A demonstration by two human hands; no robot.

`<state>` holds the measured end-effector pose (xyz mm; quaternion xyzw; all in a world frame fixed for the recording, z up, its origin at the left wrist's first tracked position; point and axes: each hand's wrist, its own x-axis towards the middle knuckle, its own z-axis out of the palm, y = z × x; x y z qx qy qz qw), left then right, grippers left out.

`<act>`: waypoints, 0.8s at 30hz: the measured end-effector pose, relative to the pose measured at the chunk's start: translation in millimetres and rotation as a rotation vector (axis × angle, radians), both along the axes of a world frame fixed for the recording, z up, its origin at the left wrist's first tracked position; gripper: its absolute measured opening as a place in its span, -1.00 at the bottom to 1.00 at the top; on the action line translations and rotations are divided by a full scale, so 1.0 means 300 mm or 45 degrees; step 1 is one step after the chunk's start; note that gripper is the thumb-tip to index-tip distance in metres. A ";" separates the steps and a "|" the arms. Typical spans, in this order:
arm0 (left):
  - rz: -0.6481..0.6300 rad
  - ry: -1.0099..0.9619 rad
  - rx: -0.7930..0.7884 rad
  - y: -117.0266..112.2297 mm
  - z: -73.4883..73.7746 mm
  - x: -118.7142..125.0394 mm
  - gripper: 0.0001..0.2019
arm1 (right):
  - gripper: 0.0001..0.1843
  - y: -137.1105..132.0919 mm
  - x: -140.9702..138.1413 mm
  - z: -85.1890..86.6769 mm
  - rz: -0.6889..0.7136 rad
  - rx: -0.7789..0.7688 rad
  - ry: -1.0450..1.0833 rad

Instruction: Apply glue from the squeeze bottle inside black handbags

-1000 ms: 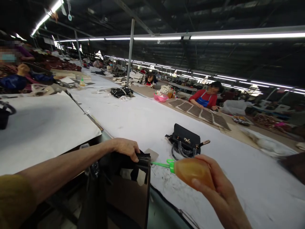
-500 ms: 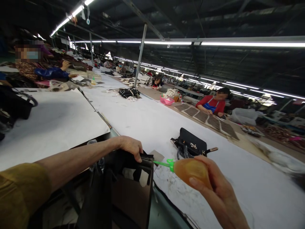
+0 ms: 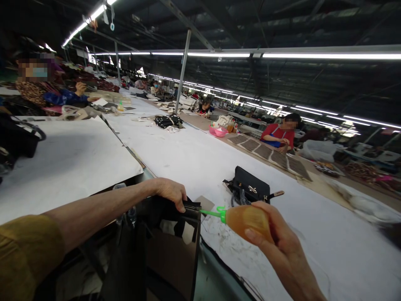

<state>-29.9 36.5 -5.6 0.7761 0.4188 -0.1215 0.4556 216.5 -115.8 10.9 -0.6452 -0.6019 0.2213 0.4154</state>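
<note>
My left hand [image 3: 171,193] grips the top edge of a black bag piece [image 3: 172,263], thumb pressed down near a narrow folded end. Inside that piece, a brown lining and pale patches show. In my right hand [image 3: 280,234] lies an amber squeeze bottle [image 3: 247,221] of glue-like liquid, tipped sideways. Its thin green nozzle [image 3: 210,213] points left, and the tip meets the corner of the bag piece just beside my left thumb. Whether liquid is coming out is too small to tell. Behind the bottle sits a small black handbag [image 3: 252,184] with a metal clasp.
A long white-covered table [image 3: 188,154] runs away from me. Dark bags [image 3: 19,136] lie at the left edge. Farther off are a black dotted bundle [image 3: 168,121], a pink basket [image 3: 218,131] and a metal post [image 3: 183,71]. A co-worker in red [image 3: 278,133] handles brown panels across the table.
Both hands keep their hold, the nozzle staying at the same corner. The view has shifted very slightly. Across the table, the co-worker in red has raised their hands a little.
</note>
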 end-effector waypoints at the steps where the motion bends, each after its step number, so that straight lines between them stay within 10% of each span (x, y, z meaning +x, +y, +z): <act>1: 0.000 -0.002 -0.002 0.002 -0.002 0.000 -0.72 | -0.50 -0.003 0.002 -0.001 0.004 -0.010 0.004; 24: -0.026 -0.014 -0.025 0.013 -0.020 0.007 -0.76 | -0.51 0.049 0.036 -0.014 0.029 -0.077 0.069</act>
